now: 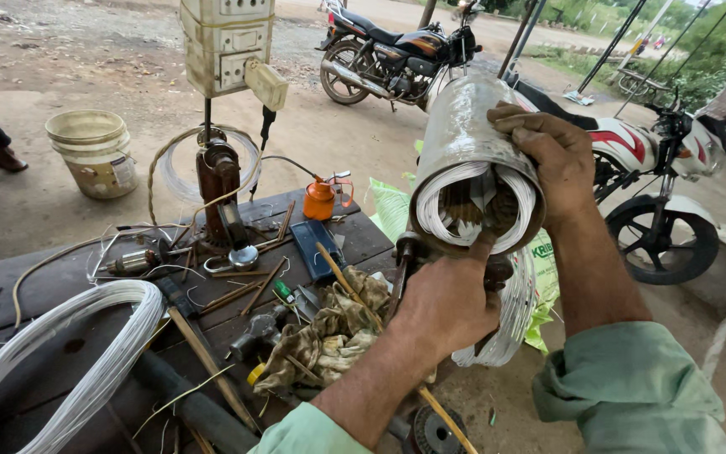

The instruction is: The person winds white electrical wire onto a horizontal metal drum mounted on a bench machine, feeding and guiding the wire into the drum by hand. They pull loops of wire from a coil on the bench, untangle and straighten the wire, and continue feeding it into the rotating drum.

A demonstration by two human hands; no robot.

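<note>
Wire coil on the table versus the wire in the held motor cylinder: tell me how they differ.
The wire coil lies flat and loose on the table, untouched; the cylinder's winding is packed inside the metal cylinder, gripped by both hands. The coil forms a wide open loop; the winding a tight ring. Both are pale wire.

An open-air roadside repair workshop on bare dirt ground. A dark wooden workbench [10, 290] at seven o'clock is strewn with wire coils [60, 353], hand tools and an orange oil can [321, 199]. Motorcycles [397, 55] stand parked at twelve and two o'clock.
</note>
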